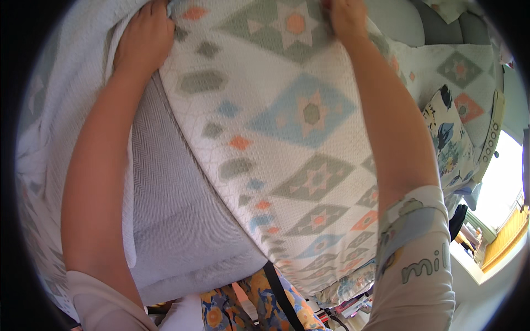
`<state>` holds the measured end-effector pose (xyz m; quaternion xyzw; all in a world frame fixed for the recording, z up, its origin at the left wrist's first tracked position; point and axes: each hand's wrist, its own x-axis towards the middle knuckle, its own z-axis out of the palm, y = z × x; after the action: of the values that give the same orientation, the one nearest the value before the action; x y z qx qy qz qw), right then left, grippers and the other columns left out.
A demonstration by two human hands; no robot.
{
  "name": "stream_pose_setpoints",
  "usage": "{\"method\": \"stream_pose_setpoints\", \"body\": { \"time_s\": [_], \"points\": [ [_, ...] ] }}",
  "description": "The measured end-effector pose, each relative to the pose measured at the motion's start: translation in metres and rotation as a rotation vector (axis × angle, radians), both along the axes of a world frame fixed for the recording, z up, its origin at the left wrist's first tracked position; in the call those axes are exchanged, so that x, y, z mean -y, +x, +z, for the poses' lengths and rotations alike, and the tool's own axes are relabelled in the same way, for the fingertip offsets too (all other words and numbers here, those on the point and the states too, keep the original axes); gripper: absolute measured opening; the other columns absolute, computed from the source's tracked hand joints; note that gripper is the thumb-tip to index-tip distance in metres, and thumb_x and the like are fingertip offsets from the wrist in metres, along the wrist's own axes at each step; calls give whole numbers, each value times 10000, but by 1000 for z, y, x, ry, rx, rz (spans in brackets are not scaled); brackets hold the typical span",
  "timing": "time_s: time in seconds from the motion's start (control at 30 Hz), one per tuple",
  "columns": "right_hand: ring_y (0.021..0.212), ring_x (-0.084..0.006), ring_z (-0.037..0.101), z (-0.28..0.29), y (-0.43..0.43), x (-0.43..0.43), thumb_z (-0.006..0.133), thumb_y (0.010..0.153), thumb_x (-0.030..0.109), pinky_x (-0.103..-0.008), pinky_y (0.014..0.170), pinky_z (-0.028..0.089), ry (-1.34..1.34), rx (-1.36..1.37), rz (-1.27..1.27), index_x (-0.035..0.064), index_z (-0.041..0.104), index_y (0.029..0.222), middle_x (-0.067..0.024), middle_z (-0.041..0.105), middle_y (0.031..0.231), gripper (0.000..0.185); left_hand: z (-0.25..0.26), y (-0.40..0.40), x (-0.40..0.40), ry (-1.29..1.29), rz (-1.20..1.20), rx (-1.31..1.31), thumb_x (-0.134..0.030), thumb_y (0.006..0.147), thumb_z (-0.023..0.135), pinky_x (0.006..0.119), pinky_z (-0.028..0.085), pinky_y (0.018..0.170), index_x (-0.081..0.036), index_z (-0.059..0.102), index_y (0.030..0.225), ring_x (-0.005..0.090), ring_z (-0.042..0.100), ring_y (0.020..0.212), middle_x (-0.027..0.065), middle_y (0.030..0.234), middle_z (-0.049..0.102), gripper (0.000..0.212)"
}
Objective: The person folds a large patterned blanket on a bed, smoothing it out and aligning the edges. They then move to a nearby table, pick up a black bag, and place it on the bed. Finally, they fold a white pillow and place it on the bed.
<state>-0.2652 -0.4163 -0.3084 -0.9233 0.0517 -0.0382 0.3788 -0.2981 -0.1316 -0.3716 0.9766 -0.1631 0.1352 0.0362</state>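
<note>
A white quilted sofa cover (265, 173) with green, blue and coral diamonds is spread across the middle of the view. At the upper left, my left hand (145, 39) grips its edge where the fabric folds over, its fingers curled. My right hand (350, 18) holds the same cover near the top edge of the picture; its fingertips are partly hidden. Between my arms, a strip of grey herringbone sofa upholstery (178, 231) shows beside the cover's slanting edge. More whitish fabric (78, 91) lies in folds to the left of my left arm.
A floral cushion (449, 142) rests at the right against another patterned cover (459, 74). Grey sofa cushions (441, 27) are at the upper right. A bright window (499, 182) is at the far right. Floral cloth (227, 308) and a black strap (281, 296) appear at the bottom.
</note>
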Motion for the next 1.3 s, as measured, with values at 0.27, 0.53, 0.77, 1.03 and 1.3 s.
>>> {"method": "stream_pose_setpoints", "body": {
  "time_s": [0.27, 0.53, 0.77, 1.03, 1.3],
  "points": [
    [693, -290, 567, -4, 9, 194, 521, 666, 194, -367, 550, 453, -760, -634, -207, 80, 426, 1027, -189, 562, 741, 390, 4, 1, 6, -227, 30, -4, -112, 715, 376, 381, 380, 739, 11, 433, 948, 337, 477, 815, 203, 881, 498, 269],
    [516, -238, 556, 33, 72, 256, 469, 734, 121, -327, 427, 445, -288, -679, -354, 26, 464, 810, -163, 548, 662, 122, 2, -1, 5, -201, 101, -214, -119, 710, 371, 393, 349, 755, 3, 413, 979, 356, 441, 848, 211, 942, 471, 298],
    [870, -339, 484, -56, 67, 252, 389, 778, 210, -377, 747, 363, -690, 84, -385, 27, 479, 940, -165, 538, 915, 261, 4, 2, 10, -108, 75, -121, -128, 715, 363, 386, 350, 735, 2, 413, 932, 354, 443, 810, 200, 891, 475, 258],
    [875, -322, 495, -53, 66, 258, 413, 775, 242, -377, 751, 364, -623, 18, -371, 33, 429, 1058, -177, 537, 919, 353, -5, 2, 12, -62, 39, -15, -153, 738, 353, 376, 362, 735, 9, 408, 981, 342, 452, 829, 191, 913, 479, 297],
    [1096, -321, 321, -18, -118, 71, 617, 656, 272, -404, 877, 286, -364, 276, 237, 32, 246, 1208, -179, 311, 1202, 706, -15, 1, 0, 21, -5, 214, -169, 726, 397, 395, 397, 708, 6, 460, 952, 339, 510, 765, 212, 826, 527, 293]
  ]
}}
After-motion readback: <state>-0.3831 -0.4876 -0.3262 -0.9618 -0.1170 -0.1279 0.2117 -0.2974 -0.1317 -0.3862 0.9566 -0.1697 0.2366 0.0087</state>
